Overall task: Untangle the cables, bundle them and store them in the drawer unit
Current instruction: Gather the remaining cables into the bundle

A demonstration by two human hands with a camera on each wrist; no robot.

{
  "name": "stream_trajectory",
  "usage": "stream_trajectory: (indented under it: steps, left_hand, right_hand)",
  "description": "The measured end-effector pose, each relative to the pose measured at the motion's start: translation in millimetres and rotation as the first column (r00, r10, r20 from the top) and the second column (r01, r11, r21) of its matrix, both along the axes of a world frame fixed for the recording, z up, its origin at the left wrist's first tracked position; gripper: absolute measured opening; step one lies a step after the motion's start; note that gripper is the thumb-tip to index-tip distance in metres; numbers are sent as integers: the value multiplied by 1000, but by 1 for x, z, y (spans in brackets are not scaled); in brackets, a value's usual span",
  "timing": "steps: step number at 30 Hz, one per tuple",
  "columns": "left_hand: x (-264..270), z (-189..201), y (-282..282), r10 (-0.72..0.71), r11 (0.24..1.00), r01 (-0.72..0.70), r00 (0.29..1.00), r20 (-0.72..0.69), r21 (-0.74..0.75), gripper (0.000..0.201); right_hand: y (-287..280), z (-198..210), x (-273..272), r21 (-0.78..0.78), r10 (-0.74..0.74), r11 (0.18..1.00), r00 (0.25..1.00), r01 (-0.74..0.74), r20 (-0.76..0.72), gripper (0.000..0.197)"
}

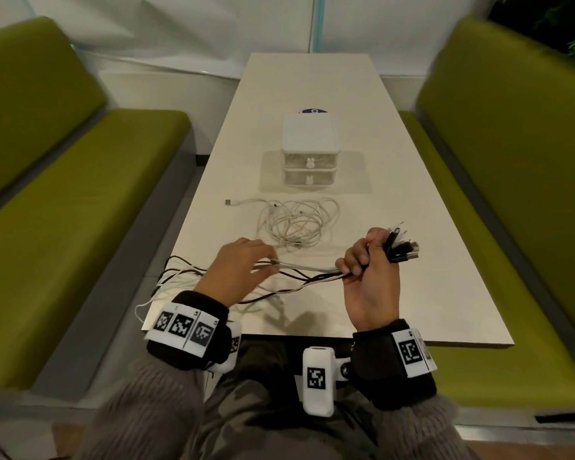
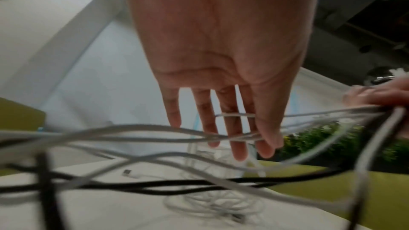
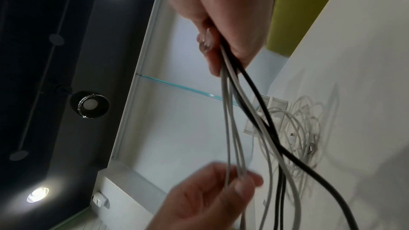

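Note:
My right hand (image 1: 367, 260) is raised above the table's near end and grips a bunch of black and white cables (image 1: 299, 281) just behind their plugs (image 1: 402, 248), which stick out of the fist. The strands run left from it and hang over the table's left front corner. My left hand (image 1: 246, 262) is among these strands with its fingers (image 2: 221, 128) straight and spread, and white strands pass between thumb and fingers. A loose tangle of white cables (image 1: 296, 220) lies on the table further out. Behind it stands the white two-drawer unit (image 1: 311, 151) with both drawers closed.
The long cream table (image 1: 419, 234) runs away from me between two green benches (image 1: 63, 227) (image 1: 518, 194). A USB plug (image 1: 228, 202) of the white tangle points left near the table's left edge. A purple disc (image 1: 314, 111) lies behind the drawer unit.

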State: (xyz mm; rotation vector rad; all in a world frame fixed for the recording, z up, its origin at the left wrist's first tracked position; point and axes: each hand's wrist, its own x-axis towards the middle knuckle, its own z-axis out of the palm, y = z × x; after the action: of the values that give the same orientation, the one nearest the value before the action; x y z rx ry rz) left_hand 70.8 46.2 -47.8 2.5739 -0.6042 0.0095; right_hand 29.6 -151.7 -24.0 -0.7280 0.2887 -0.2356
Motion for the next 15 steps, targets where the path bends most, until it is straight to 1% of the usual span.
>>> stream_trajectory:
  steps: [2,4,7,9,10,12,15]
  left_hand:
    - [5,-2,17,85,995,-88,994,-75,-46,22]
    - [10,2,34,131,989,-140,983,-128,-56,18]
    - [19,11,52,164,981,-177,976,-142,-82,15]
    - [24,16,56,165,979,-179,977,-134,-102,8]
    - [25,18,55,161,974,-178,979,-124,-139,5]
    - [24,25,51,172,936,-201,977,-122,-290,11]
    - [19,39,38,169,815,-235,971,-171,-529,19]
  right_hand:
    - [-4,0,1,-22,-54,998,999,54,-5,34]
    - [-9,-1,1,-38,-102,994,995,102,-6,35]
    - [-13,-1,3,-64,-138,989,990,137,-11,36]
    - [-12,-1,4,-92,-156,984,987,153,-31,37]
    - [-12,-1,5,-105,-168,981,985,163,-37,38]
    - [-12,-2,6,-127,-192,974,981,186,-40,37]
    - [-12,-4,6,-202,-207,959,978,197,-28,32]
